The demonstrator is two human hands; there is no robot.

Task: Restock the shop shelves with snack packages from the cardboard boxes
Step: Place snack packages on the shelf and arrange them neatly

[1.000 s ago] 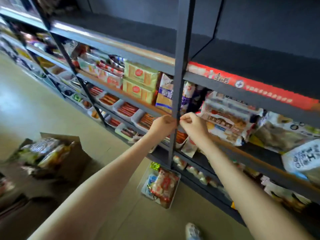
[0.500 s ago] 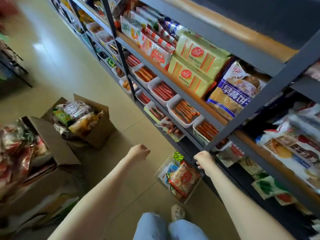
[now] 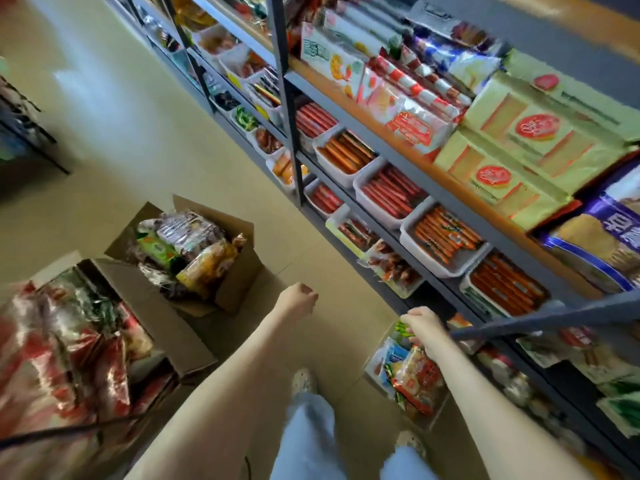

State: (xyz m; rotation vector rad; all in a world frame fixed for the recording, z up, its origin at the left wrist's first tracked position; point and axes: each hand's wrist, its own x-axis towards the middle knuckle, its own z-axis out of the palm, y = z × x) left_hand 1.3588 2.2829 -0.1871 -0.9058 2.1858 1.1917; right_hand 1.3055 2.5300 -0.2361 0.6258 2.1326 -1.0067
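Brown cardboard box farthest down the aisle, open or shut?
Open: the brown cardboard box has raised flaps and snack packages heaped inside.

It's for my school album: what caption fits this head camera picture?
Left hand and right hand hover between full cardboard boxes and stocked shelves.

Beige floor (image 3: 138,140): 2 open cardboard boxes at left, far box (image 3: 239,275) and near box (image 3: 162,317), both full of snack packs (image 3: 194,233). Clear tray (image 3: 420,420) of packs near right, at shelving base. Dark metal shelving (image 3: 381,140) along right. Upper tier: cracker packs (image 3: 412,123), yellow-green packs (image 3: 502,174), purple bag (image 3: 595,244). Tier below: white trays (image 3: 446,271) of red and orange sticks (image 3: 391,192).
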